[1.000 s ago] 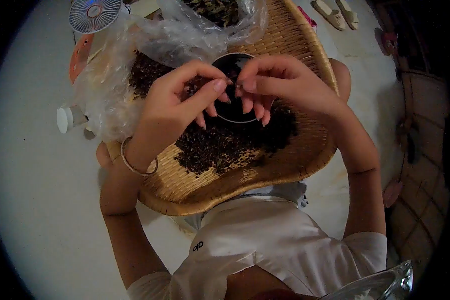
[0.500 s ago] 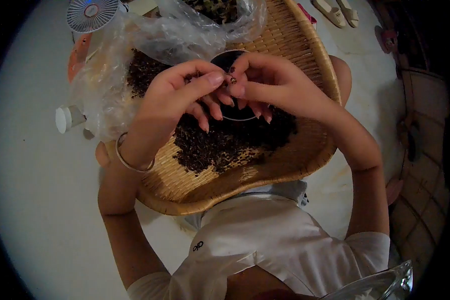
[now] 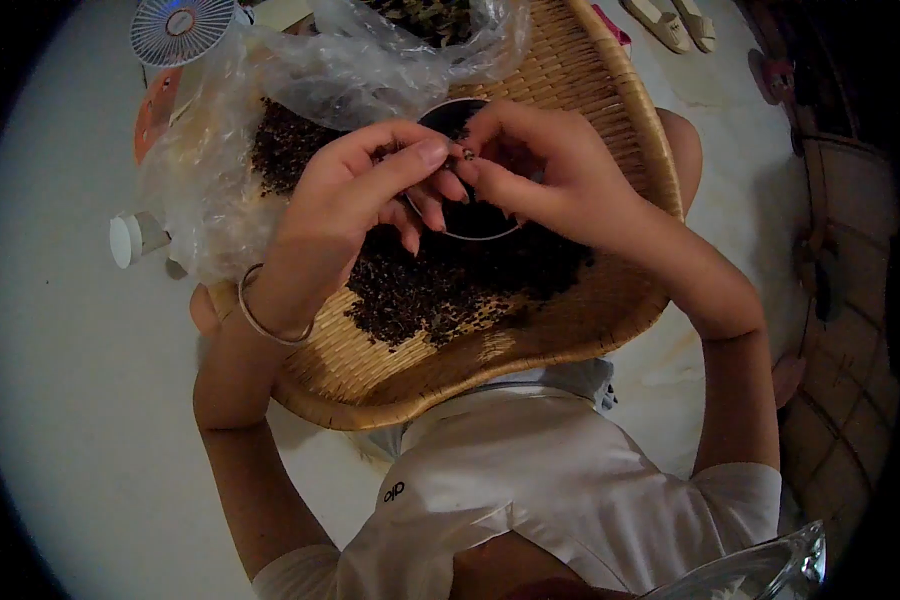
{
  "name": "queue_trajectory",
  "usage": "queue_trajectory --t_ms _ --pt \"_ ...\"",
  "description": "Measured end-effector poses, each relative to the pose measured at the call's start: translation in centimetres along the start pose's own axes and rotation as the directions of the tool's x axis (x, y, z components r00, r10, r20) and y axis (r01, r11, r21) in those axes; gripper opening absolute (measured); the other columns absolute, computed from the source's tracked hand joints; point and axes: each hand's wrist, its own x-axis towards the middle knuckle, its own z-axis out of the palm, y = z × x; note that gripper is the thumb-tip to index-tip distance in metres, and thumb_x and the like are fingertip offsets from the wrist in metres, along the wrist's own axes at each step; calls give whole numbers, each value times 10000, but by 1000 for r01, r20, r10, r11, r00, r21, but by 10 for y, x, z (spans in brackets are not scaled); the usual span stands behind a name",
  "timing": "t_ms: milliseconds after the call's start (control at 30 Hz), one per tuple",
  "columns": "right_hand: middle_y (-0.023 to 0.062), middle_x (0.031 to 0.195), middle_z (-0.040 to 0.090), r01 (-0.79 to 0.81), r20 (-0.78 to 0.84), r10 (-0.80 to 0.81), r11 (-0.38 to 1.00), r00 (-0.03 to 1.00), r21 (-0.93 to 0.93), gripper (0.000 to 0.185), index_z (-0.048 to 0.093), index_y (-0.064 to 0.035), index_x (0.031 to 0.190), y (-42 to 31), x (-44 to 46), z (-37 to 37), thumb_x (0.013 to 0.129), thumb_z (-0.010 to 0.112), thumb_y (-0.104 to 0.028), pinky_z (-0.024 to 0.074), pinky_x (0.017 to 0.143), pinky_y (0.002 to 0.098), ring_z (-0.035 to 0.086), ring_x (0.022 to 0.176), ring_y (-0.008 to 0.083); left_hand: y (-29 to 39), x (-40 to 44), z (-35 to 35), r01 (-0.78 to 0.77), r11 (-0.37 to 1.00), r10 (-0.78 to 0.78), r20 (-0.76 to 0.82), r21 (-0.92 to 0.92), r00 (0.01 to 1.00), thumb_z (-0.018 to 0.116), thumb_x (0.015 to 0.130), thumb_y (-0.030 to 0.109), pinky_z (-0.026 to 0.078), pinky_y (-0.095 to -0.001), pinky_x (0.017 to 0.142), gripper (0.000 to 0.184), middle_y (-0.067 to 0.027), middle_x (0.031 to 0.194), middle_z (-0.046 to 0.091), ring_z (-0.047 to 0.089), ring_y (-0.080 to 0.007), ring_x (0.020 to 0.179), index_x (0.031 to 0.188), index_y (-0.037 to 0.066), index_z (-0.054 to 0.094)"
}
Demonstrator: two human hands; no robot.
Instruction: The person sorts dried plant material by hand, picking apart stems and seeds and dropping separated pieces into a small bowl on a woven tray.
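Note:
My left hand (image 3: 365, 190) pinches with thumb and forefinger at a tiny dark piece (image 3: 467, 154), its other fingers curled below. From the right, my right hand (image 3: 550, 165) closes its thumb and forefinger on the same small piece, so the fingertips nearly meet. Both hands are above a round dark bowl (image 3: 485, 222) with a pale rim. The bowl rests in a woven basket tray (image 3: 340, 375) on my lap. Dark dried bits (image 3: 410, 300) lie in a heap around the near side of the bowl.
A clear plastic bag (image 3: 215, 170) covers the tray's left and far side, with dark leaves (image 3: 425, 18) at the top. A small fan (image 3: 182, 30), an orange object (image 3: 157, 112) and a white-lidded jar (image 3: 127, 240) are at the left. Slippers (image 3: 660, 25) lie on the floor.
My hands have come together at the fingertips, where the small piece now shows. My right hand's lower fingers have curled inward since half a second ago.

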Motion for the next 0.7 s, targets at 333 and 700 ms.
queue_trajectory --t_ms 333,700 --pt "30 788 585 -33 35 27 975 999 220 200 548 -39 962 -6 -2 -7 812 552 -172 465 572 249 564 650 109 4 -7 -1 -16 1000 15 41 18 999 527 866 209 433 -186 469 215 -72 798 606 551 -90 624 947 13 563" --pt "-10 783 550 -113 118 73 920 990 375 210 547 -51 1022 -12 -5 -14 833 551 -141 392 454 156 509 601 35 9 -6 5 95 995 -98 83 39 992 473 890 259 407 -181 418 272 -75 777 585 537 -88 591 963 7 545"
